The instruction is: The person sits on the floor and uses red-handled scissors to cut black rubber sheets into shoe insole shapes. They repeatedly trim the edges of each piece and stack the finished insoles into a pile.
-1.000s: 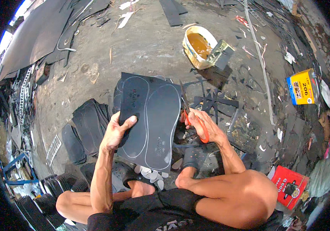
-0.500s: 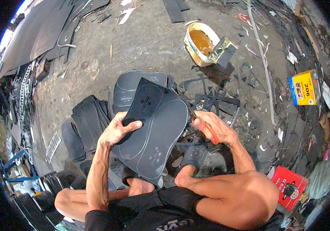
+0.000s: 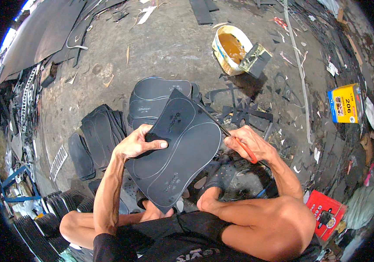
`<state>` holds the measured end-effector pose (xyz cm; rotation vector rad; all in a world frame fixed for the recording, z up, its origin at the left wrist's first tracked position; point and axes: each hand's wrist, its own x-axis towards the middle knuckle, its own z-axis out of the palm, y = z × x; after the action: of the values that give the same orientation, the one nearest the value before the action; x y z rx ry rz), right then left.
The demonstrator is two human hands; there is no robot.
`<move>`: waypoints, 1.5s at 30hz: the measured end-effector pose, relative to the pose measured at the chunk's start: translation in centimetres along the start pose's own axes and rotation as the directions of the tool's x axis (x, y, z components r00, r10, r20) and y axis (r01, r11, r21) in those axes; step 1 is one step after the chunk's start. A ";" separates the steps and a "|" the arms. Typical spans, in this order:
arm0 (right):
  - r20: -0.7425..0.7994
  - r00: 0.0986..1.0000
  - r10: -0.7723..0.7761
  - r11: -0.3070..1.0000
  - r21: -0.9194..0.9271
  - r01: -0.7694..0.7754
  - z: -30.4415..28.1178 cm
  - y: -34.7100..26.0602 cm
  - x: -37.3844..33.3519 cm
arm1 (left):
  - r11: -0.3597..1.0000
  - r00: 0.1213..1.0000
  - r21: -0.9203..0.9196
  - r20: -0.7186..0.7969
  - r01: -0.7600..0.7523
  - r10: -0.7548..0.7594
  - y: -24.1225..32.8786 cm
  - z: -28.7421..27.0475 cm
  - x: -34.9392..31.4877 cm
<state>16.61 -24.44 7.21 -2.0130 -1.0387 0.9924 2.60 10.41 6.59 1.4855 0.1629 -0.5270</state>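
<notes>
Your left hand (image 3: 137, 145) is clamped on one black sheet (image 3: 180, 150), held over your feet and marked with two sole outlines; your right hand (image 3: 253, 143) is closed around one pair of orange-handled scissors (image 3: 247, 150) at its right edge. Beyond the sheet are a stack of black pieces (image 3: 161, 89), scattered scraps (image 3: 241, 114) and one bucket (image 3: 225, 63) of brown liquid. One yellow box (image 3: 345, 104) and one red box (image 3: 325, 214), both printed, sit rightward.
</notes>
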 end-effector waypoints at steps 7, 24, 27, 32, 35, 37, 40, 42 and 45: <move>-0.209 0.963 -0.170 0.980 0.071 0.188 0.9 -0.1 -0.2 | 0.977 0.979 0.106 0.067 0.185 -0.193 1.5 0.8 0.4; -0.006 0.999 0.054 0.999 -0.006 -0.054 0.3 1.1 -1.9 | 0.979 0.930 0.147 0.317 0.144 -0.184 -0.7 2.5 3.5; -0.051 0.997 -0.050 0.999 0.013 0.051 -0.1 1.5 -2.3 | 0.978 0.912 0.201 0.387 0.060 -0.136 -0.5 2.7 4.1; -0.120 0.980 -0.160 0.986 0.038 0.165 0.2 2.9 -1.2 | 0.978 0.867 0.191 0.471 0.081 -0.164 -1.9 3.7 4.9; 0.110 0.993 -0.048 0.999 0.006 0.048 -2.6 1.4 -1.6 | 0.987 0.846 0.125 0.510 0.102 -0.152 -0.5 3.1 4.6; 0.166 0.986 -0.029 0.993 -0.110 0.048 -2.8 1.8 -1.9 | 0.960 0.813 0.261 0.535 0.100 -0.230 -0.6 2.8 4.9; 0.143 0.981 -0.131 0.984 -0.101 0.146 -2.9 2.0 -1.4 | 0.945 0.764 0.311 0.584 0.101 -0.274 -0.3 3.4 5.3; 0.207 0.977 -0.057 0.990 -0.116 0.082 -3.4 1.9 -1.4 | 0.942 0.753 0.318 0.592 0.109 -0.287 0.4 3.4 5.4; 0.257 0.966 0.023 0.993 -0.117 0.007 -4.0 3.6 -2.0 | 0.924 0.779 0.362 0.541 0.125 -0.317 1.7 2.8 5.5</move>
<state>20.55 -28.65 6.91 -2.0192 -1.2525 1.2488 7.54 6.38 6.11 1.5359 -0.2552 -1.2392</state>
